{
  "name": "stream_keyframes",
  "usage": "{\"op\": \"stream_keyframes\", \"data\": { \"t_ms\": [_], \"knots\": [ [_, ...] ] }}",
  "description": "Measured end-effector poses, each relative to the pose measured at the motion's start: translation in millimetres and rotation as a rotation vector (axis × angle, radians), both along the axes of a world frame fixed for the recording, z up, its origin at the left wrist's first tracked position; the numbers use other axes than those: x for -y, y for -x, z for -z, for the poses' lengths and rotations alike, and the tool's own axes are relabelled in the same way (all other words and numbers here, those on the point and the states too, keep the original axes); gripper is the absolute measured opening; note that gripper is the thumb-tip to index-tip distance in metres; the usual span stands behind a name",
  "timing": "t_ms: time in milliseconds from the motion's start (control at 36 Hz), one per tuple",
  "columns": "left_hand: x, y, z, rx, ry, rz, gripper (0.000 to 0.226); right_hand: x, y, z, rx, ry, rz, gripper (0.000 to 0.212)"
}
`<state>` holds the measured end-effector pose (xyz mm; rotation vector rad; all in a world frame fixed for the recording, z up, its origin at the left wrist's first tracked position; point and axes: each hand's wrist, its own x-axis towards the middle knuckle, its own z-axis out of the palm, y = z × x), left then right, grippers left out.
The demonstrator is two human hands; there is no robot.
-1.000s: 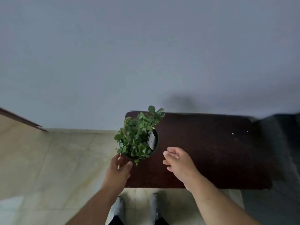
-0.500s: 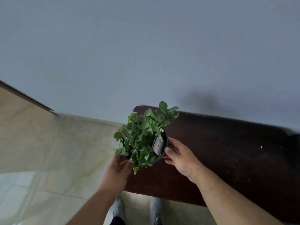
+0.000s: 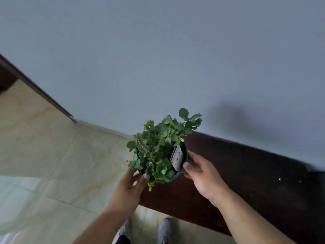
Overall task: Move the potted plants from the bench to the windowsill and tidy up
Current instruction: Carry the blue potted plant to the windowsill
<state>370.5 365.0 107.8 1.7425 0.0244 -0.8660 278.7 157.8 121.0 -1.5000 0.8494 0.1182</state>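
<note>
While both hands are closing around the dark pot, the head view is showing the potted plant (image 3: 159,150) at the left end of the dark table (image 3: 246,173). The left hand (image 3: 129,186) is cupping its near-left side under the leaves; the right hand (image 3: 202,175) is gripping the rim beside a white label (image 3: 177,158). It's looking like the pick-up step. Next, I'd say: keeping it upright while carrying to a windowsill that isn't showing.
</note>
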Motion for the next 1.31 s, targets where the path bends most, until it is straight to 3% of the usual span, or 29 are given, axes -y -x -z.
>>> {"op": "stream_keyframes", "data": {
  "t_ms": [222,306,389,556,917,1083,1306],
  "knots": [
    [-59,-17,-120,0.134,0.164,-0.201,0.020,-47,-41,-121,0.216,0.152,-0.193,0.039],
    [-96,-27,-165,0.148,0.235,-0.299,0.035,-81,-68,-164,0.302,0.174,-0.294,0.037],
    [-133,-38,-197,0.176,0.273,-0.332,0.025,-114,-99,-199,0.371,0.170,-0.370,0.038],
    [-227,-68,-241,0.259,0.288,-0.476,0.047,-204,-159,-251,0.462,0.084,-0.535,0.041],
    [-452,-85,-300,0.401,0.242,-0.809,0.044,-442,-253,-298,0.534,-0.012,-0.857,0.034],
    [-523,-90,-301,0.399,0.240,-0.960,0.044,-528,-292,-297,0.520,-0.073,-1.023,0.032],
    [-606,-131,-276,0.352,0.239,-1.163,0.046,-632,-365,-274,0.440,-0.237,-1.082,0.031]
  ]
}}
